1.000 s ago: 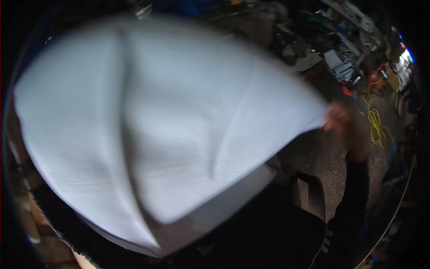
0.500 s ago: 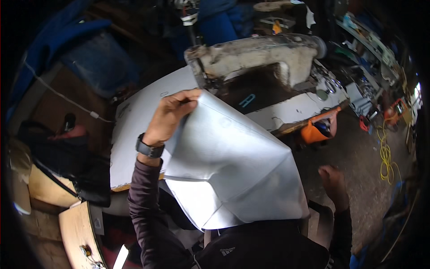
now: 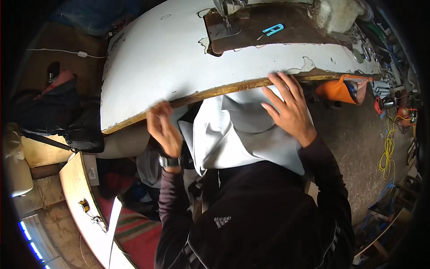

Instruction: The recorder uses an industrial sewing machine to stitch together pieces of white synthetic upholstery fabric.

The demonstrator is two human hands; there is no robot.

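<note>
The far body of the sewing machine (image 3: pixel 226 20) is cut off by the upper edge of the view; only its needle end and part of its worn base show. The left hand (image 3: pixel 165 130) is blurred, so its fingertips are hard to make out, and whether it grips anything cannot be told. It is partly curled, knuckles up, just at the near edge of the white table (image 3: pixel 156 58), with a black wristwatch (image 3: pixel 169 161) behind it.

The right hand (image 3: pixel 290 110) is mostly open, back upward, its fingers spread and slightly bent. The longest ones reach the table's wooden edge, while the rest of the hand lies over the right part of the silver-grey sheet (image 3: pixel 210 134); the palm is hidden, so any pinch on the sheet cannot be told.

The sheet lies between the forearms, over the lap, close below the table's near edge. The dark jacket (image 3: pixel 251 215) covers part of its near side. It is rumpled and folded, with a curved shaded hollow in its far middle. One corner points near on the left, another near on the right; bunching leaves its long axis uncertain.

Far on the tabletop, right of the needle, lies a light-blue handled tool (image 3: pixel 273 30). An orange pouch (image 3: pixel 331 92) hangs below the table's right part.
</note>
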